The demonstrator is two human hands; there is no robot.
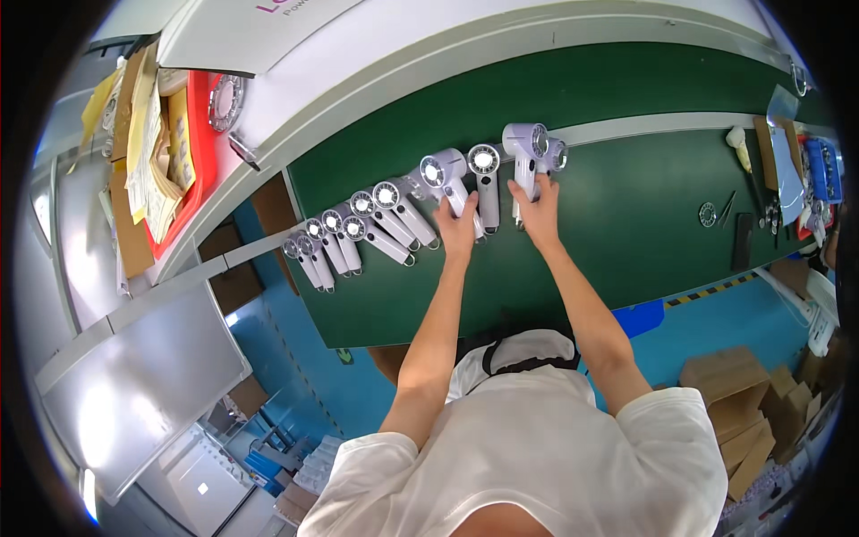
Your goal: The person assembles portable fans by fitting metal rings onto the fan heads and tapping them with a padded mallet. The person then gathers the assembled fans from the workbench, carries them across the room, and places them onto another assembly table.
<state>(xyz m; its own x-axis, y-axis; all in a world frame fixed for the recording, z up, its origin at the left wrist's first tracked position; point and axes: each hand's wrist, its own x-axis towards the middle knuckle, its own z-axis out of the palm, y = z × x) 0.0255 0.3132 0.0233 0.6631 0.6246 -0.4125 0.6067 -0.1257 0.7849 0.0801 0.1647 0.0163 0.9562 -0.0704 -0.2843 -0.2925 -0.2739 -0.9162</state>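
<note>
On the green belt, my right hand closes around the handle of the end fan — handle running back toward me. My left hand grips the next fan in the row, its handle slanting the same way.

factory assembly line | green conveyor belt | row of identical handheld fans | red parts bin | stacked cardboard boxes | blue floor
</note>
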